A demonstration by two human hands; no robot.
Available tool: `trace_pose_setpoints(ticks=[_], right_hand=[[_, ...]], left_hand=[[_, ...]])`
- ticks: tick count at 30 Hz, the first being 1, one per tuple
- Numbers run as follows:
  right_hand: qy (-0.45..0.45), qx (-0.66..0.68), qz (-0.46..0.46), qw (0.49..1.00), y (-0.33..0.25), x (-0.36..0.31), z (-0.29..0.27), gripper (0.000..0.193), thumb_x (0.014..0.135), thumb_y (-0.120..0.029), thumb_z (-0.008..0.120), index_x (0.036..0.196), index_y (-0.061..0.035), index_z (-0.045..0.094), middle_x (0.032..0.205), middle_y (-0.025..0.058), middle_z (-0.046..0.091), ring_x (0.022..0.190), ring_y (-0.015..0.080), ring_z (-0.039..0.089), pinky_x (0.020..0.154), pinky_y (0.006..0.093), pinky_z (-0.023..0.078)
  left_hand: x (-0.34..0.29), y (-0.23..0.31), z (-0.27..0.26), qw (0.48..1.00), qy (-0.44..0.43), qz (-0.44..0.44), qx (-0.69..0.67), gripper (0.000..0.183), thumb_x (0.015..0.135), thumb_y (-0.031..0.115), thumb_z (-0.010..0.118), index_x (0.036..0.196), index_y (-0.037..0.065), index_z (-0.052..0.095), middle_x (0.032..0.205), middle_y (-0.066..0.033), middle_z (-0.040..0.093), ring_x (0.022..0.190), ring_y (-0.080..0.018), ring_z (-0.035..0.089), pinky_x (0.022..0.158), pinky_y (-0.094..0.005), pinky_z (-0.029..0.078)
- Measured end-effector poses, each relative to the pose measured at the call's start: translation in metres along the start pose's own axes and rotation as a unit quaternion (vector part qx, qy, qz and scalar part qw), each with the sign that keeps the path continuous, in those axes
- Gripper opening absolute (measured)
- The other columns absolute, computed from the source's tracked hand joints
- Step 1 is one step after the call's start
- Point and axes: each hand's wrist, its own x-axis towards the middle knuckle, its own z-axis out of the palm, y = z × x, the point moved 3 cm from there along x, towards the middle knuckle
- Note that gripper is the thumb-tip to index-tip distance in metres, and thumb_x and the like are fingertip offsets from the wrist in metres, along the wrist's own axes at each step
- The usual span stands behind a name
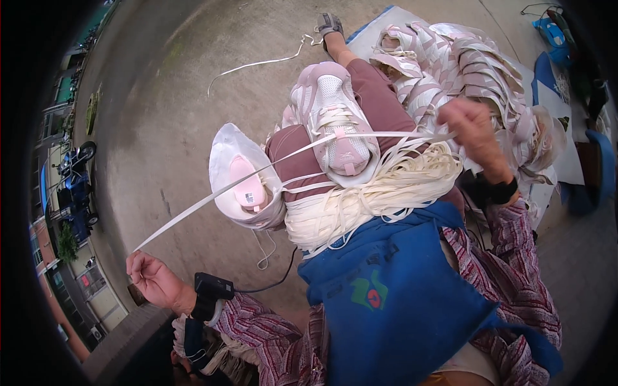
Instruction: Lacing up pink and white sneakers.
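A flat white shoelace is stretched taut between my two hands, running through the laced front of a white and pink sneaker upper that lies over my knees. On the left, my left hand pinches one end, its fingers curled together. My right hand, smeared slightly by motion, is closed around the other end. Loose cream laces lie bundled across my lap. By my left knee sits another white upper with a pink tongue inside it.
Many similar uppers are piled in overlapping rows on a pale sheet at the right. A blue apron covers my front. One loose lace trails over the concrete floor. A blue vehicle stands far left.
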Motion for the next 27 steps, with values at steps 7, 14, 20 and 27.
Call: trace_pose_setpoints(ticks=[7, 14, 20, 27], right_hand=[[0.042, -0.180, 0.128, 0.974, 0.085, 0.023, -0.050, 0.028, 0.088, -0.026, 0.060, 0.081, 0.0000, 0.065, 0.058, -0.0002, 0.050, 0.054, 0.0122, 0.050, 0.050, 0.0304, 0.040], [-0.014, -0.250, -0.050, 0.967, 0.032, 0.032, 0.040, 0.020, 0.083, -0.018, 0.061, 0.089, -0.0001, 0.067, 0.078, 0.0151, 0.064, 0.071, 0.0265, 0.061, 0.065, 0.0335, 0.047], [-0.024, -0.189, -0.200, 0.961, 0.017, 0.042, 0.107, 0.011, 0.083, -0.011, 0.064, 0.091, -0.0034, 0.067, 0.079, 0.0090, 0.060, 0.070, 0.0205, 0.058, 0.063, 0.0304, 0.046], [-0.011, -0.302, -0.210, 0.930, 0.011, 0.038, 0.131, 0.010, 0.082, -0.012, 0.066, 0.089, -0.0042, 0.066, 0.083, 0.0099, 0.058, 0.075, 0.0283, 0.061, 0.065, 0.0345, 0.050]], left_hand=[[-0.009, -0.026, -0.049, 0.986, 0.020, -0.075, 0.149, 0.010, 0.091, 0.004, 0.053, 0.082, 0.004, 0.048, 0.083, -0.0031, 0.047, 0.081, -0.0170, 0.046, 0.085, -0.0372, 0.040], [-0.010, -0.034, -0.041, 0.915, 0.237, 0.129, 0.300, 0.016, 0.095, 0.016, 0.053, 0.093, 0.001, 0.057, 0.080, -0.0028, 0.045, 0.073, -0.0165, 0.045, 0.078, -0.0324, 0.041], [-0.018, -0.135, -0.045, 0.940, 0.071, -0.180, 0.282, 0.023, 0.098, 0.024, 0.053, 0.098, 0.002, 0.058, 0.075, 0.0003, 0.043, 0.056, -0.0073, 0.036, 0.048, -0.0225, 0.033], [-0.041, -0.273, -0.046, 0.676, -0.121, -0.206, 0.697, 0.015, 0.089, 0.013, 0.063, 0.095, -0.001, 0.066, 0.080, -0.0009, 0.060, 0.073, -0.0108, 0.056, 0.066, -0.0252, 0.045]])
